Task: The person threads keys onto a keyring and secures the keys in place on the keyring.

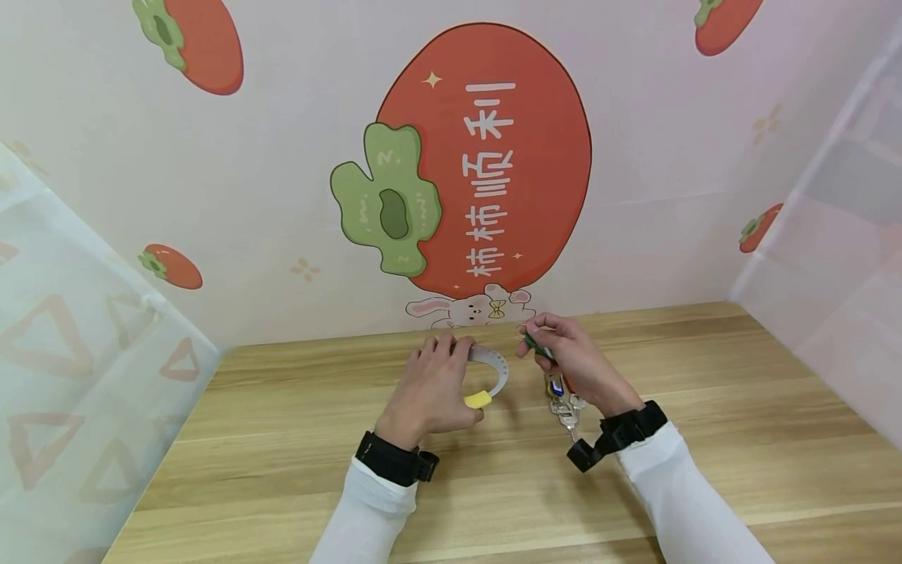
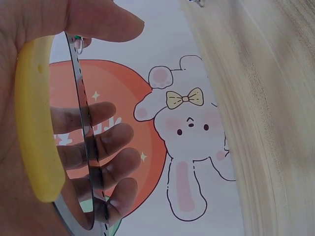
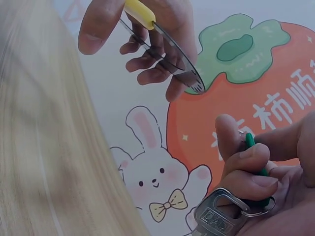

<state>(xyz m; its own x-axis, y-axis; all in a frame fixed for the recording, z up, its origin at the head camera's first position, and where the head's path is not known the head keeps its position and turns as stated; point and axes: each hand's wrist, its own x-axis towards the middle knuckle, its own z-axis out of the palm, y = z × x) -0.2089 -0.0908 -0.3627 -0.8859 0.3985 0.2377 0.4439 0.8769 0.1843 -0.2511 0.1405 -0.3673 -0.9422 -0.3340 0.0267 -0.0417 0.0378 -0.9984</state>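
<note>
My left hand holds a looped silver metal band with small holes and a yellow handle. In the left wrist view the yellow handle lies against the palm, and the fingers curve round the band. To its right, above the table, my right hand pinches a narrow green piece between thumb and fingers. A bunch of keys, with blue and red bits among it, dangles below that hand. One silver key hangs from a ring in the right wrist view.
Both hands are over a wood-grain table. A white backdrop printed with persimmons and a rabbit stands at its far edge. Pale sheets flank the table. A black strap circles each wrist.
</note>
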